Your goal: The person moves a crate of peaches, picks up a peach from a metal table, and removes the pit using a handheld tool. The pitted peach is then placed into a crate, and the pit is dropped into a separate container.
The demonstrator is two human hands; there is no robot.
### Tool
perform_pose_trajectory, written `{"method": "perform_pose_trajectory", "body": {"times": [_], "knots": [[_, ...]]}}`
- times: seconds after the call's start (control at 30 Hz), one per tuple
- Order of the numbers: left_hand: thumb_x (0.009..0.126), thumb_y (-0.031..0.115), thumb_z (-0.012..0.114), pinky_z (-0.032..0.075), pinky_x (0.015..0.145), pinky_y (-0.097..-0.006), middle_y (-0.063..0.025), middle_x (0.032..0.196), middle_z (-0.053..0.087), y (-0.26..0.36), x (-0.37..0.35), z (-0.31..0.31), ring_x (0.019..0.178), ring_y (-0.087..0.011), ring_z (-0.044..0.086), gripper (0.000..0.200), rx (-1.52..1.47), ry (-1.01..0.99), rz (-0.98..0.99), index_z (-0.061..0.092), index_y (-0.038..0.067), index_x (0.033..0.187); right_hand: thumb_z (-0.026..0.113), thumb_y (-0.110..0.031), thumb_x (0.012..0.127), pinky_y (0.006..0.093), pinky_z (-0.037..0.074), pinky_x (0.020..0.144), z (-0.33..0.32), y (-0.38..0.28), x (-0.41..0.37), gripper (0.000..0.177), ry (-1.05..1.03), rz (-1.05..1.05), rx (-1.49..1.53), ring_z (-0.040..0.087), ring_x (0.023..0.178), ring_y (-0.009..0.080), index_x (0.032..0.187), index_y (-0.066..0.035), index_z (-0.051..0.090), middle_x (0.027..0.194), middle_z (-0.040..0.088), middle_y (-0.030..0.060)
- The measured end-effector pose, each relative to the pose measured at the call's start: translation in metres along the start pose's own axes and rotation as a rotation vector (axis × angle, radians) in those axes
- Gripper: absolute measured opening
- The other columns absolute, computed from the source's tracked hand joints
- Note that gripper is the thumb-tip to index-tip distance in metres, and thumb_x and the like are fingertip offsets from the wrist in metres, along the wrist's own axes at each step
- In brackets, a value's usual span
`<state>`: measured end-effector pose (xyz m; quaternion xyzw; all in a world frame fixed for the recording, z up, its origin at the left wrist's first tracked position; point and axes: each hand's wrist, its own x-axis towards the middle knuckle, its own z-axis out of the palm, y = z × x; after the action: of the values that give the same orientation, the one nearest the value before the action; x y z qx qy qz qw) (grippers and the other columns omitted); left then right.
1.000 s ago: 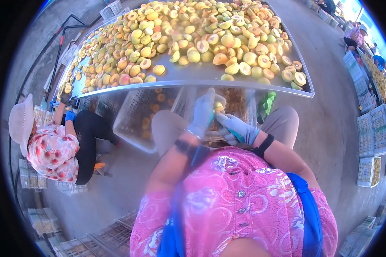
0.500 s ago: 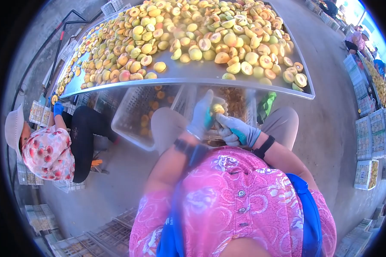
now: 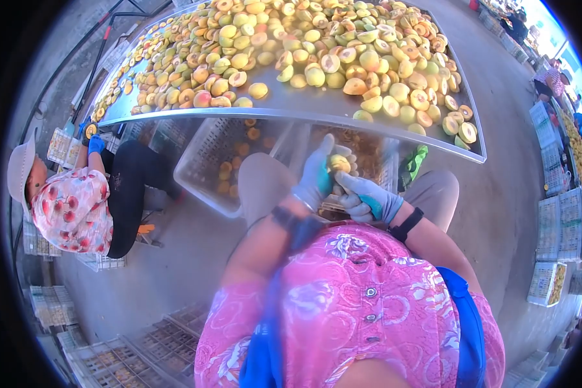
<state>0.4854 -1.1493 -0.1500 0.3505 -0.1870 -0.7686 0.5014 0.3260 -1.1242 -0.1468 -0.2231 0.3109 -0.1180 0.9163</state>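
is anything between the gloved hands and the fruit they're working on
Nothing visible stands between them. The left hand and right hand both grip the fruit directly, near the edge of the metal table.

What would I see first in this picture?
The huge heap of yellow fruit covering the metal table up top. Just below its edge, the gloved left hand grips one small fruit, with the right hand touching it. At far left is a person in a red-patterned shirt and hat.
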Motion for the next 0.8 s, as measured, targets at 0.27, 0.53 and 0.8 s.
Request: {"method": "perform_pose_trajectory", "body": {"times": [0.27, 0.53, 0.8], "knots": [[0.093, 0.052, 0.053, 0.057, 0.068, -0.0383, -0.0117, 0.084, 0.064, 0.003, 0.009, -0.025, 0.072, -0.0251, 0.065, 0.05, -0.086, -0.016, 0.03, 0.061, 0.003, 0.093, 0.043, -0.053, 0.098, 0.0205, 0.016, 0.031, 0.009, -0.005, 0.016, 0.038, 0.02, -0.01, -0.051, 0.023, 0.035, 0.003, 0.09, -0.015, 0.048, 0.054, 0.031, -0.0083], [0.093, 0.047, 0.054, 0.054, 0.074, -0.0413, -0.0098, 0.088, 0.064, 0.024, 0.026, -0.061, 0.081, -0.0261, 0.062, 0.044, -0.463, 0.099, 0.133, 0.06, 0.004, 0.09, 0.048, -0.039, 0.099, 0.032, 0.048, 0.074, 0.017, 0.002, 0.053, 0.042, 0.282, -0.404, -0.6, 0.055, 0.089, 0.0208, 0.119, -0.002, 0.052, 0.101, 0.058, 0.0077], [0.099, 0.018, 0.052, 0.046, 0.094, -0.0276, -0.0071, 0.114, 0.061, 0.11, 0.032, -0.106, 0.103, -0.013, 0.057, 0.029, 0.228, 0.425, 0.901, 0.055, -0.002, 0.12, 0.055, -0.027, 0.094, 0.046, 0.05, 0.066, -0.024, -0.009, 0.062, 0.028, 0.753, -0.825, -1.414, 0.064, 0.081, 0.04, 0.108, -0.003, 0.049, 0.089, 0.064, 0.0237]]}}
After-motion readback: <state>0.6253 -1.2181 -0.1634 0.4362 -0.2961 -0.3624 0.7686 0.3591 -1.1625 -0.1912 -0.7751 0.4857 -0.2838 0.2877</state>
